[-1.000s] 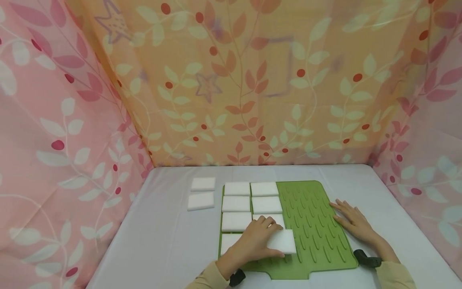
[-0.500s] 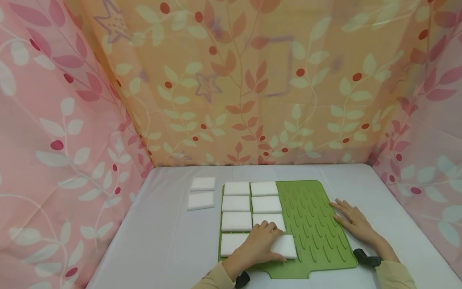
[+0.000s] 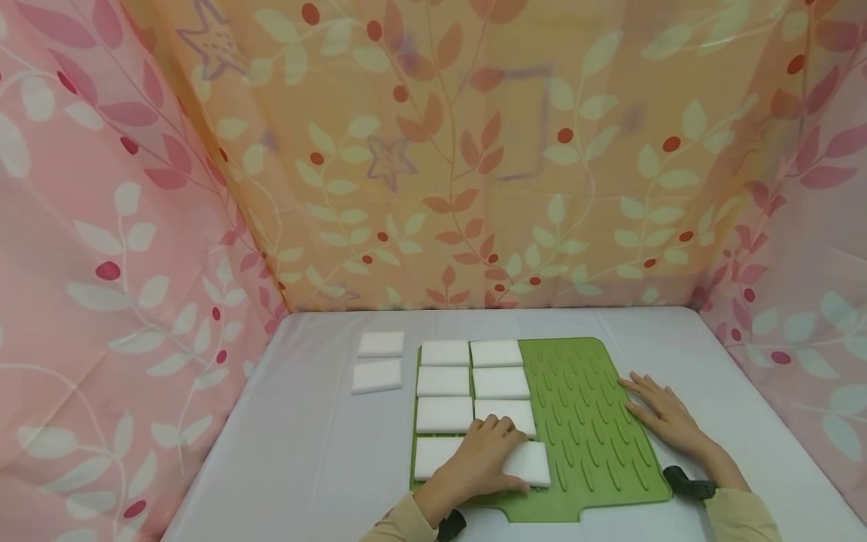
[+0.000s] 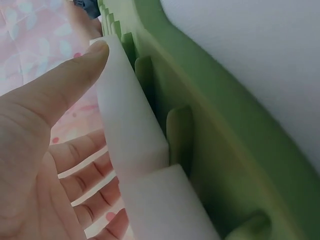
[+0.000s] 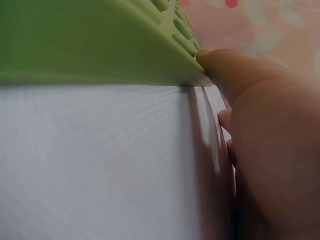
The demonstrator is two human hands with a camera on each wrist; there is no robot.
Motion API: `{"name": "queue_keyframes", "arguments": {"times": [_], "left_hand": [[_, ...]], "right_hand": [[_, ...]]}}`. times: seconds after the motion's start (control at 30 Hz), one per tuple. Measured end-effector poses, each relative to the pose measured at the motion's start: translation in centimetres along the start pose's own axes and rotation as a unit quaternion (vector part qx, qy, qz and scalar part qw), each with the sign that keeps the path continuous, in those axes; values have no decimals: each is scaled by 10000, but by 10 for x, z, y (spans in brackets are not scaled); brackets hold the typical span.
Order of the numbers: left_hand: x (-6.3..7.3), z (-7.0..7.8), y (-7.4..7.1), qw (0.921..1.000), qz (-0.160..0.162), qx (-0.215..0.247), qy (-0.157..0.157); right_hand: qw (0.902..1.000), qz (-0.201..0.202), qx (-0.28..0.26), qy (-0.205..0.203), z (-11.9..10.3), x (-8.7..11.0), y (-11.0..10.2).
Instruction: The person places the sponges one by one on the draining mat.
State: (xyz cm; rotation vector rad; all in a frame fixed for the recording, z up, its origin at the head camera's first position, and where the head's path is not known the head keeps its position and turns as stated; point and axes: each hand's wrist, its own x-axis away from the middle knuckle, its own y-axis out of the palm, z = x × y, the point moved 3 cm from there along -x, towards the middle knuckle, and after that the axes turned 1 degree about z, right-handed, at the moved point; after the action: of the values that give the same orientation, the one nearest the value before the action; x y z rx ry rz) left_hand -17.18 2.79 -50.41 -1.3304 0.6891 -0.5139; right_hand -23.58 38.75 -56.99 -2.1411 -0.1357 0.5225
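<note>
A green ridged mat (image 3: 589,429) lies on the table, with white sponges in two columns on its left half. My left hand (image 3: 477,463) holds the nearest sponge of the second column (image 3: 531,464) between thumb and fingers. In the left wrist view, the thumb (image 4: 75,82) presses the near side of that sponge (image 4: 130,115), which sits on the ridges. Its end meets the neighbouring sponge (image 4: 165,205). My right hand (image 3: 667,423) has its fingers extended along the mat's right edge; in the right wrist view the thumb (image 5: 225,62) touches the mat's corner edge (image 5: 100,50).
Two more white sponges, one far (image 3: 381,344) and one nearer (image 3: 376,376), lie on the white tablecloth (image 3: 305,452) left of the mat. Patterned cloth walls (image 3: 433,188) enclose the table at the back and both sides.
My left hand has lowered the sponge onto the mat, towards me, then slid it slightly left against its neighbour. The right hand has stayed still.
</note>
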Motion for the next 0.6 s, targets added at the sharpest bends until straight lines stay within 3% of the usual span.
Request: {"name": "queue_keyframes", "arguments": {"times": [0.23,0.6], "left_hand": [[2,-6,-4,10000,-28,0,-50],[15,-32,-14,9984,11,531,-188]], "right_hand": [[10000,0,19,36,1,0,0],[10000,-52,3,51,-1,1,0]]}}
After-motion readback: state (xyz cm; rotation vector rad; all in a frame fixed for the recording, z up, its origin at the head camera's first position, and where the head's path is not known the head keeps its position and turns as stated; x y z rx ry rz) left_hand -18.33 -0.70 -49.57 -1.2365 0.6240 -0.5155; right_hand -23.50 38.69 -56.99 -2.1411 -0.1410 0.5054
